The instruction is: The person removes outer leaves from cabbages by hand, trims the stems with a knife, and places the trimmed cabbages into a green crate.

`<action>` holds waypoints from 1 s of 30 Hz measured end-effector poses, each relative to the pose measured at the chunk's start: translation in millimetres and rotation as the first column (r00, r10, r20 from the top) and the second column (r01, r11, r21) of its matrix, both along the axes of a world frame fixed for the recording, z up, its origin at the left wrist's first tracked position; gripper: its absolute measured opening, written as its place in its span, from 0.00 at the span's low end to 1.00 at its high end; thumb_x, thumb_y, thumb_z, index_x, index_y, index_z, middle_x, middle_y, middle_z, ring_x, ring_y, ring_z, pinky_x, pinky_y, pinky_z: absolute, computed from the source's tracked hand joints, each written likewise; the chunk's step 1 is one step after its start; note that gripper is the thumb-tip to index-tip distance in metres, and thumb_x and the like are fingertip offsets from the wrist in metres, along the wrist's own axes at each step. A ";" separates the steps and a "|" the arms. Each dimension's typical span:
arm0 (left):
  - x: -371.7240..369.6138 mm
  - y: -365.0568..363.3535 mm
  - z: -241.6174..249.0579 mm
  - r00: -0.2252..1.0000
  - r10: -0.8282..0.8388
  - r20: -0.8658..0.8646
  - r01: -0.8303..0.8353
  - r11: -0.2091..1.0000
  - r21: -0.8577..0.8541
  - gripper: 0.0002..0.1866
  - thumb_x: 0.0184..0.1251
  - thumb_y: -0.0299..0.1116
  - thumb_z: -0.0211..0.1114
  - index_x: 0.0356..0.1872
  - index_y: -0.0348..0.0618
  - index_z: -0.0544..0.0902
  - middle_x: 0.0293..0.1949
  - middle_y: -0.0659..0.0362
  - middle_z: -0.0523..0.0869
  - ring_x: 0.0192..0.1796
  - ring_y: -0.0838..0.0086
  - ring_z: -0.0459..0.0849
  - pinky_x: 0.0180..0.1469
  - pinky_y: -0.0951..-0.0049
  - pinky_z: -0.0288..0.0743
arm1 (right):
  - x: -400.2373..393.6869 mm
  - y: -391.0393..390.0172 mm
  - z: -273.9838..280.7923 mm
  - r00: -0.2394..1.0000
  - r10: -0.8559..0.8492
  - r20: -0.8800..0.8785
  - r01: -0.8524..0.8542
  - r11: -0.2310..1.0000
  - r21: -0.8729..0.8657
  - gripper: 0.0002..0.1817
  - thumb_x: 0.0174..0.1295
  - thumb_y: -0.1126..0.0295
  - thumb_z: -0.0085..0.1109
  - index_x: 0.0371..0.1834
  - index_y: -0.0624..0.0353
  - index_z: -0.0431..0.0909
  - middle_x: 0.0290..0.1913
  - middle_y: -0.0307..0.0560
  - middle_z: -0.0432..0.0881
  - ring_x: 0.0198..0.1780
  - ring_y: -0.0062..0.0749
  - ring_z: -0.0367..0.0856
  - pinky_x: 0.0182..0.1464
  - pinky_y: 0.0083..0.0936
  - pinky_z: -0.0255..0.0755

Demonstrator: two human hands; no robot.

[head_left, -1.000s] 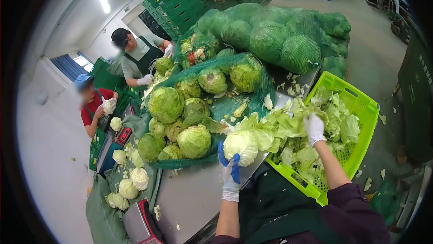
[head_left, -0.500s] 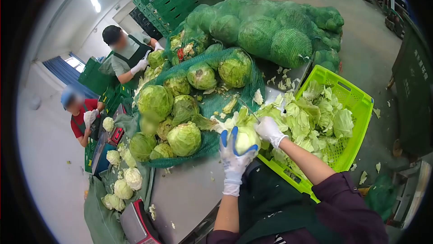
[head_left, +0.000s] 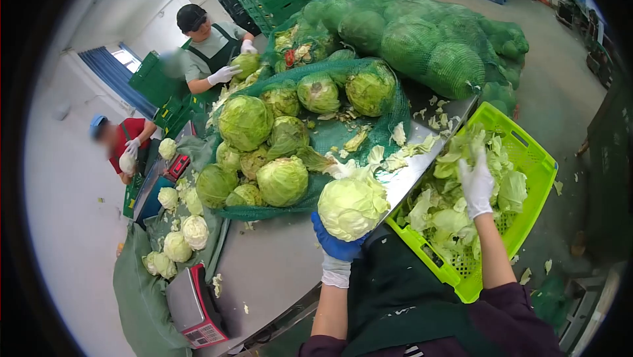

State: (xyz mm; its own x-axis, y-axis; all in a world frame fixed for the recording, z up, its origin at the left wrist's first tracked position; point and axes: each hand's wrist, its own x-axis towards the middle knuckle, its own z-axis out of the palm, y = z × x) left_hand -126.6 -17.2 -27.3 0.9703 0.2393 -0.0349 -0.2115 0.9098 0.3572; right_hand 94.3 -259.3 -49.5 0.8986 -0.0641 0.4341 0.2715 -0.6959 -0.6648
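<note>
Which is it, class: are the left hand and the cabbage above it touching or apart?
Touching: the head view shows the left hand cupping the cabbage from below, no gap visible.

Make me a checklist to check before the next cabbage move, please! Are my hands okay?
1. Left hand under the cabbage: ok.
2. Right hand away from that cabbage: ok, it's over the crate.
3. Right fingers free of leaves: cannot tell, they're blurry.
4. Crate open side up: ok, with loose leaves inside.
5. Metal table free of scraps: not ok, bits lie on it.
</note>
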 end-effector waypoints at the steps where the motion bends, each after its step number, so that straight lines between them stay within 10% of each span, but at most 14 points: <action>1: 3.4 -6.6 2.9 1.000 -0.024 -0.001 0.024 1.000 0.001 0.42 0.63 0.65 0.52 0.72 0.52 0.57 0.73 0.55 0.57 0.73 0.55 0.57 0.70 0.47 0.57 | -15.6 5.8 15.9 0.981 0.194 -0.004 -0.194 0.980 0.047 0.38 0.54 0.55 0.68 0.64 0.61 0.64 0.44 0.62 0.83 0.41 0.56 0.83 0.45 0.40 0.77; 5: 12.9 -23.5 1.9 0.992 -0.063 0.111 0.048 0.990 0.131 0.41 0.63 0.63 0.54 0.71 0.51 0.59 0.72 0.53 0.61 0.71 0.55 0.62 0.70 0.50 0.59 | -83.2 42.6 85.8 0.652 0.741 -0.162 -0.737 0.669 0.093 0.49 0.46 0.47 0.72 0.70 0.57 0.61 0.56 0.57 0.78 0.41 0.47 0.83 0.42 0.33 0.78; 7: 16.2 -25.4 0.3 0.976 0.154 -0.155 0.007 0.685 0.729 0.38 0.63 0.59 0.57 0.69 0.51 0.62 0.69 0.52 0.65 0.68 0.57 0.67 0.69 0.52 0.61 | -90.4 55.7 83.9 0.611 0.788 -0.071 -0.791 0.610 -0.032 0.48 0.46 0.49 0.73 0.69 0.57 0.61 0.55 0.59 0.78 0.39 0.47 0.83 0.42 0.32 0.78; 12: 19.6 -29.5 18.5 0.998 0.055 0.008 -0.047 0.775 0.630 0.36 0.69 0.61 0.45 0.70 0.48 0.61 0.68 0.53 0.66 0.69 0.56 0.66 0.69 0.48 0.60 | -72.1 59.7 67.9 0.431 0.899 0.070 -0.889 0.437 -0.135 0.30 0.53 0.63 0.69 0.59 0.59 0.72 0.33 0.54 0.81 0.30 0.46 0.81 0.33 0.35 0.76; 14: 24.4 -33.6 20.3 0.990 -0.136 0.024 0.138 0.988 -0.069 0.27 0.70 0.45 0.55 0.66 0.47 0.64 0.65 0.53 0.70 0.66 0.64 0.70 0.67 0.57 0.66 | -58.5 54.1 76.0 0.438 0.878 0.193 -0.895 0.446 0.005 0.13 0.54 0.71 0.63 0.43 0.61 0.80 0.24 0.50 0.78 0.24 0.45 0.78 0.27 0.33 0.74; 15: 24.4 -36.8 13.1 0.993 -0.103 0.057 0.089 0.975 0.202 0.28 0.70 0.46 0.54 0.67 0.49 0.63 0.66 0.53 0.70 0.68 0.63 0.68 0.67 0.58 0.66 | -48.7 49.6 71.8 0.529 0.830 0.175 -0.848 0.522 0.088 0.12 0.55 0.70 0.63 0.42 0.61 0.80 0.24 0.50 0.79 0.24 0.43 0.79 0.27 0.32 0.74; 18: 16.4 -30.5 -46.1 0.990 -0.140 -0.013 0.140 0.974 0.176 0.29 0.70 0.48 0.53 0.68 0.50 0.62 0.66 0.52 0.69 0.68 0.61 0.67 0.66 0.55 0.66 | 0.1 22.7 67.5 0.789 0.549 -0.274 -0.504 0.835 0.221 0.14 0.57 0.65 0.63 0.43 0.61 0.81 0.27 0.50 0.83 0.27 0.35 0.83 0.29 0.30 0.75; 20: 14.3 -22.8 -83.9 0.983 -0.166 -0.079 0.176 0.972 0.155 0.30 0.71 0.49 0.53 0.69 0.51 0.61 0.67 0.52 0.68 0.69 0.58 0.65 0.66 0.52 0.66 | 40.2 -6.7 34.2 0.928 0.271 -0.257 -0.347 0.881 -0.323 0.22 0.59 0.60 0.63 0.55 0.58 0.77 0.33 0.54 0.85 0.30 0.37 0.85 0.34 0.31 0.78; 23: 21.1 -35.0 -74.8 0.984 -0.090 -0.156 0.136 0.939 0.315 0.31 0.71 0.51 0.52 0.70 0.51 0.60 0.67 0.51 0.67 0.69 0.56 0.64 0.65 0.49 0.67 | 7.7 -13.1 68.5 0.834 0.253 -0.490 -0.355 0.926 -0.126 0.37 0.58 0.52 0.64 0.67 0.60 0.66 0.42 0.56 0.85 0.40 0.43 0.86 0.45 0.33 0.79; 24: 21.3 -43.2 -59.9 0.982 0.002 -0.191 0.091 0.873 0.479 0.31 0.71 0.51 0.51 0.70 0.51 0.59 0.67 0.51 0.67 0.69 0.54 0.63 0.64 0.47 0.67 | -6.4 -12.3 51.8 0.854 0.420 -0.308 -0.449 0.893 -0.025 0.46 0.56 0.48 0.66 0.72 0.62 0.55 0.51 0.58 0.82 0.50 0.47 0.83 0.55 0.33 0.75; 25: 20.9 -50.8 -37.8 0.963 0.134 -0.232 0.180 0.321 0.930 0.30 0.71 0.52 0.50 0.70 0.52 0.60 0.68 0.53 0.66 0.70 0.58 0.64 0.67 0.52 0.65 | -19.5 -6.2 41.5 0.815 0.557 -0.163 -0.566 0.824 -0.012 0.49 0.54 0.46 0.67 0.72 0.61 0.55 0.55 0.61 0.79 0.56 0.46 0.80 0.58 0.34 0.73; 27: 22.4 -45.1 -58.4 0.964 0.190 -0.187 0.144 0.218 0.965 0.31 0.71 0.52 0.50 0.70 0.52 0.60 0.68 0.54 0.66 0.70 0.61 0.64 0.69 0.55 0.62 | -56.3 11.9 51.2 0.642 0.723 -0.257 -0.666 0.691 0.282 0.51 0.50 0.42 0.68 0.72 0.59 0.56 0.52 0.64 0.80 0.54 0.50 0.80 0.56 0.36 0.73; 29: 19.6 -43.5 -59.1 0.961 0.240 -0.139 0.116 0.110 0.987 0.31 0.70 0.53 0.50 0.70 0.53 0.61 0.68 0.55 0.66 0.70 0.63 0.64 0.70 0.58 0.60 | -74.6 26.0 80.9 0.597 0.680 -0.426 -0.685 0.709 0.170 0.50 0.49 0.41 0.68 0.69 0.63 0.60 0.50 0.64 0.81 0.52 0.52 0.81 0.54 0.36 0.73; 30: 17.5 -46.5 -46.8 0.965 0.262 -0.028 0.081 -0.192 0.978 0.31 0.69 0.53 0.52 0.70 0.52 0.61 0.68 0.56 0.67 0.70 0.65 0.64 0.71 0.60 0.58 | -78.8 32.6 74.9 0.602 0.711 -0.364 -0.697 0.690 0.195 0.49 0.50 0.41 0.67 0.67 0.65 0.62 0.49 0.62 0.81 0.51 0.51 0.81 0.54 0.37 0.73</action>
